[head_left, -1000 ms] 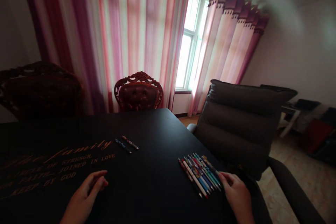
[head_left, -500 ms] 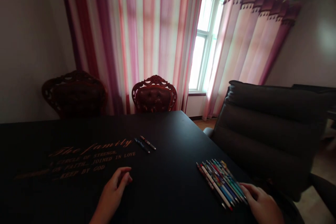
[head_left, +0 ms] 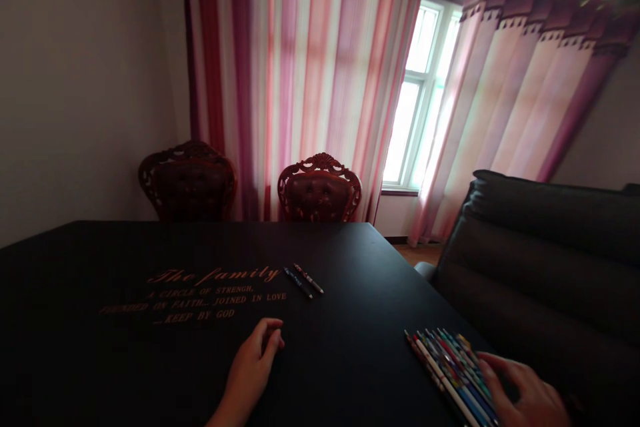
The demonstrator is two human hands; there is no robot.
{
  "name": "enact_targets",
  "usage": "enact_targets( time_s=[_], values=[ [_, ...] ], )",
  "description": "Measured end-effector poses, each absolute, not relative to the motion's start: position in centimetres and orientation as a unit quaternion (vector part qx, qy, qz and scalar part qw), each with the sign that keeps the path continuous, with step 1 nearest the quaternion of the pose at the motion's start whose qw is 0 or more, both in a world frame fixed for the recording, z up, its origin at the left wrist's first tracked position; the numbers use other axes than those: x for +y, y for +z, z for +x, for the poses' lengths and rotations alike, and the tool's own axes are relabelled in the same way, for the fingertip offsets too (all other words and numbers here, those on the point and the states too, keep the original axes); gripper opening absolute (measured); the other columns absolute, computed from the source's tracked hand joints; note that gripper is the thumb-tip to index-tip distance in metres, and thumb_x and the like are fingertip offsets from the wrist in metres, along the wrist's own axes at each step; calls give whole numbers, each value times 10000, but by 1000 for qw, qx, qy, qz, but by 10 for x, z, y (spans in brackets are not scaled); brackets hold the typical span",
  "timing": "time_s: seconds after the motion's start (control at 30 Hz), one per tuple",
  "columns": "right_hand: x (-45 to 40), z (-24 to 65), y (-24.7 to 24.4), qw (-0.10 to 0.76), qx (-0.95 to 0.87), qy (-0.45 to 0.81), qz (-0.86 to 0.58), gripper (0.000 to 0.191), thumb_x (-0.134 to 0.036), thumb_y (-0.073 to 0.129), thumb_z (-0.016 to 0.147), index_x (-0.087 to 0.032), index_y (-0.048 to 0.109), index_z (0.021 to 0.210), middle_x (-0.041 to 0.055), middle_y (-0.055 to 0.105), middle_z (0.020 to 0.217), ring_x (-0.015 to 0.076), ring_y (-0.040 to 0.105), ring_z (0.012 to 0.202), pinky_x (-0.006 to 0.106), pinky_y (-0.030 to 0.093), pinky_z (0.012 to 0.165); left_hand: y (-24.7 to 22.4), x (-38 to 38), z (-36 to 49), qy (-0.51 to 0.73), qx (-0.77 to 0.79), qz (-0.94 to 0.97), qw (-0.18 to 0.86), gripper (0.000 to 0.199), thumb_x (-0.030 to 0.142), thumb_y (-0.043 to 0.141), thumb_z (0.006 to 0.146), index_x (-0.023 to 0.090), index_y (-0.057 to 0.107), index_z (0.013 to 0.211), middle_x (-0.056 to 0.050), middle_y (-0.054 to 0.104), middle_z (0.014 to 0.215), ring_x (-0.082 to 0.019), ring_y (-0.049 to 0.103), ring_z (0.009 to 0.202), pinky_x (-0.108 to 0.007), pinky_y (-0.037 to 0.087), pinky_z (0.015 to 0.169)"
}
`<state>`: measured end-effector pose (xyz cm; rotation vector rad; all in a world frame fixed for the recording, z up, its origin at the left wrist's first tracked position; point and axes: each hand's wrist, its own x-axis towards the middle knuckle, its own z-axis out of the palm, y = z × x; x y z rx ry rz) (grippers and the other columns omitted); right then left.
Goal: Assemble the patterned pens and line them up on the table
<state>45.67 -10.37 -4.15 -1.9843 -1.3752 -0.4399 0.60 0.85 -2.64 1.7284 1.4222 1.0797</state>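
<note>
My left hand (head_left: 255,360) rests over the black table, its fingers curled in towards the thumb and nothing seen in them. Beyond it, a dark blue patterned pen (head_left: 299,283) and a second pen with a dark reddish pattern (head_left: 309,278) lie side by side, slanted. At the lower right, several pens (head_left: 450,373) of many colours lie close together in a row. My right hand (head_left: 523,390) is at that row's right edge, thumb and fingers closed on an outer pen, which they partly hide.
The black table (head_left: 350,347) carries gold lettering (head_left: 215,287) left of the two pens. Two carved chairs with dark red backs (head_left: 320,193) stand behind it. A dark padded armchair (head_left: 550,267) is close at the right. Striped curtains (head_left: 310,80) flank a window.
The view has turned left, so everything sits further right in it. The right hand has shifted slightly at the row's edge. The left hand keeps its curl.
</note>
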Motion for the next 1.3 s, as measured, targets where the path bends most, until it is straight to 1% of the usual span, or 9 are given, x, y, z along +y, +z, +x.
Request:
enact_targets(
  time_s=[0.07, 0.17, 0.37, 0.5, 0.63, 0.9, 1.03, 1.17, 1.3],
  values=[
    [-81, 404, -22, 341, -605, -107, -711, 326, -435, 441, 887, -217, 666, 978, 106, 675, 1001, 302, 591, 954, 432, 441, 865, -27, 9, 6, 409, 543, 659, 322, 309, 450, 428, 890, 230, 586, 1038, -6, 703, 802, -209, 678, 795, -298, 487, 756],
    [-44, 320, -4, 298, -705, -24, -643, 245, -298, 445, 905, -235, 638, 1041, 73, 661, 1027, 264, 572, 995, 389, 429, 885, -26, 9, 6, 402, 547, 659, 323, 313, 447, 425, 888, 228, 583, 1047, -8, 703, 808, -209, 677, 805, -288, 481, 756],
    [23, 214, -7, 209, -778, -16, -592, 497, -177, 538, 827, -240, 500, 1318, 68, 578, 1265, 258, 507, 1129, 371, 378, 966, -29, 8, 6, 409, 543, 665, 310, 292, 398, 413, 899, 218, 577, 1058, -9, 695, 796, -195, 675, 812, -264, 477, 762],
    [60, 180, -8, 209, -765, -33, -608, 449, -156, 545, 825, -185, 542, 1274, 116, 605, 1206, 290, 494, 1130, 406, 357, 974, -30, 9, 7, 413, 546, 665, 297, 278, 362, 418, 896, 207, 584, 1057, -9, 692, 766, -189, 678, 802, -253, 478, 760],
    [79, 164, -7, 208, -749, -38, -628, 293, -94, 506, 822, -139, 640, 1079, 149, 631, 1107, 307, 505, 1093, 420, 362, 941, -27, 8, 7, 417, 546, 666, 290, 271, 360, 418, 897, 213, 596, 1040, -14, 708, 792, -185, 681, 787, -246, 481, 742],
    [24, 178, -14, 200, -790, -12, -579, 263, -82, 512, 773, -209, 649, 957, 60, 636, 1018, 244, 523, 1021, 342, 356, 936, -28, 6, 8, 459, 524, 650, 304, 245, 375, 475, 872, 219, 614, 999, -40, 720, 943, -199, 679, 881, -275, 500, 830],
    [-8, 201, -22, 233, -800, 1, -553, 298, -45, 478, 732, -211, 631, 926, 49, 624, 968, 240, 526, 961, 348, 372, 912, -20, 3, 9, 517, 499, 619, 318, 245, 421, 523, 854, 221, 622, 956, -34, 706, 914, -217, 669, 877, -293, 513, 817],
    [-15, 216, -26, 250, -791, 31, -557, 322, -29, 476, 693, -214, 620, 914, 40, 626, 939, 234, 544, 929, 343, 393, 891, 3, -6, 14, 553, 479, 592, 339, 249, 443, 586, 821, 219, 633, 921, -13, 674, 828, -215, 646, 792, -297, 509, 749],
    [-13, 218, -31, 270, -790, 37, -549, 299, -33, 471, 711, -223, 606, 897, 33, 635, 909, 233, 568, 906, 351, 404, 868, 57, -36, 28, 592, 429, 564, 384, 227, 433, 616, 821, 211, 639, 865, -5, 638, 769, -198, 618, 769, -286, 498, 736]
  ],
)
